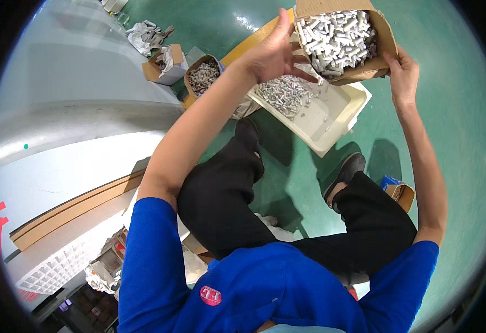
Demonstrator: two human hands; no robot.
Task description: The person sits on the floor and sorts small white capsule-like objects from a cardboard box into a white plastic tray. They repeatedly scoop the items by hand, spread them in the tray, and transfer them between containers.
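Both hands, left hand [273,53] and right hand [402,72], grip the tilted cardboard box [340,39] between them.

A single head-worn fisheye view looks steeply down from above the person's blue-shirted shoulders, facing forward over the knees to the green floor [448,111]. Both forearms rise from the lower edge to the left hand [270,53] and right hand [403,72] near the top. Straight edges bow toward the dark round rim. No second view is given.
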